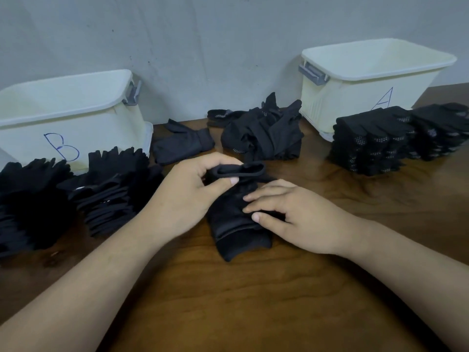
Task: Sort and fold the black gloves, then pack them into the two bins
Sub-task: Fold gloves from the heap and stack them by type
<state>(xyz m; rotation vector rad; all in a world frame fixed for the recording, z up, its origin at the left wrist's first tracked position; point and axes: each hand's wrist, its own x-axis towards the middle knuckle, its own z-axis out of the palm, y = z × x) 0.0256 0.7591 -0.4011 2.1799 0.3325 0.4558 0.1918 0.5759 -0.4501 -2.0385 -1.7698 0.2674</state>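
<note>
Your left hand (193,189) pinches the cuff of the black knit glove (236,224) mid-fold; your right hand (291,214) presses it flat, fingers (264,196) straight. Behind this glove lies a loose unsorted heap (264,133); left and right of it stand folded glove stacks (109,194) and two cream plastic bins (83,128), seemingly unpacked.

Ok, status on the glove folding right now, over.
Left hand pinches the cuff of the glove; right hand presses it flat. Folded stacks sit outside bin A and bin B. Loose pile behind, nothing in the way.
</note>
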